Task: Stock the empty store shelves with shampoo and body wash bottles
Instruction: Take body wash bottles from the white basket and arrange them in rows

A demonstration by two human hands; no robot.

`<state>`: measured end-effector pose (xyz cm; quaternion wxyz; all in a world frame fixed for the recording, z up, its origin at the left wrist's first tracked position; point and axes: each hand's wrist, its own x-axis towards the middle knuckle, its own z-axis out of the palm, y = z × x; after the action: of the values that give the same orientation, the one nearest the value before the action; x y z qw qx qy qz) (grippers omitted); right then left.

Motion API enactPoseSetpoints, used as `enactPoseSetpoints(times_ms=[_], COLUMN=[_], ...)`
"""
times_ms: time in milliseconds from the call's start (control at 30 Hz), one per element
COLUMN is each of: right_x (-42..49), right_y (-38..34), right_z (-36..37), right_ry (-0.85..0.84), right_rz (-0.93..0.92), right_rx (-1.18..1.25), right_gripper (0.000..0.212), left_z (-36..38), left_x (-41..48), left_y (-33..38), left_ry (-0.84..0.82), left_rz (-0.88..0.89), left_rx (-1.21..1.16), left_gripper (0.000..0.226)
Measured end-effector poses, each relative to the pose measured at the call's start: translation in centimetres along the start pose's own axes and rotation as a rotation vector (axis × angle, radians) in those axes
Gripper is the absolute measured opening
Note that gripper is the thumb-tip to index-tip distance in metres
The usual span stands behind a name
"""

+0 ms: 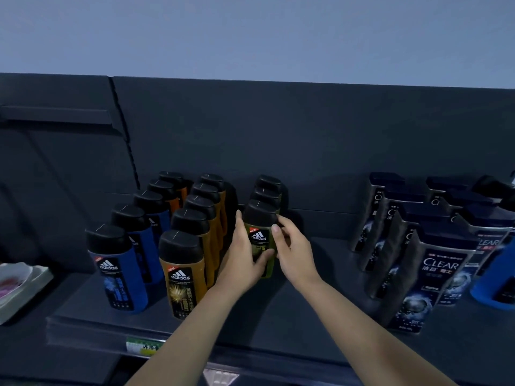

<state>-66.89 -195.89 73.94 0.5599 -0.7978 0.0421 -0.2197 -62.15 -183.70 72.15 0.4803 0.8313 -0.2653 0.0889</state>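
Now, left hand [242, 260] gripping the olive-green bottle [260, 235], thumb crossing its label, right hand [292, 254] pinching its right edge, bottle standing upright between them, matching bottles [267, 188] just behind, orange bottles [184, 274] beside the left fingers, Clear bottles [434, 274] well apart rightward.

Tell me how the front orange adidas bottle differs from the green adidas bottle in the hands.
The orange bottle is amber; the green bottle is olive. The orange bottle stands untouched; the left hand and right hand grip the green bottle. The orange bottle heads a row of five near the shelf edge; the green bottle heads a row of three, farther back. Both stand upright with black caps and adidas labels.
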Motion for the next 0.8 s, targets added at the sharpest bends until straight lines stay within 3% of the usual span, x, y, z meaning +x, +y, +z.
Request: enactPoseSetpoints(times_ms=[167,367,567,700,800], right_x=[-0.2,-0.3,-0.2,0.0,0.5], right_y=[-0.2,-0.6,-0.6,-0.6,-0.2], right_z=[0.2,0.1,-0.1,-0.2,-0.3], right_ry=[0.018,0.089,0.086,0.065,0.072], right_rz=[0.033,0.014,0.055,0.073,0.113], right_rx=[0.059,0.039,0.080,0.088,0.052], right_gripper=[0.031,0.024,0.033,0.037,0.051], left_z=[1.0,1.5,1.3,1.4,1.1], left_x=[-0.8,-1.9,-1.8,-1.4,-1.5], left_y=[-0.1,-0.2,-0.2,-0.3,0.0], left_ry=[-0.028,0.007,-0.038,-0.049,-0.021], left_rz=[-0.031,-0.025,-0.072,-0.083,-0.078], left_rx=[0.029,0.100,0.027,-0.028,-0.018], left_gripper=[0.141,0.138,0.130,0.137,0.141])
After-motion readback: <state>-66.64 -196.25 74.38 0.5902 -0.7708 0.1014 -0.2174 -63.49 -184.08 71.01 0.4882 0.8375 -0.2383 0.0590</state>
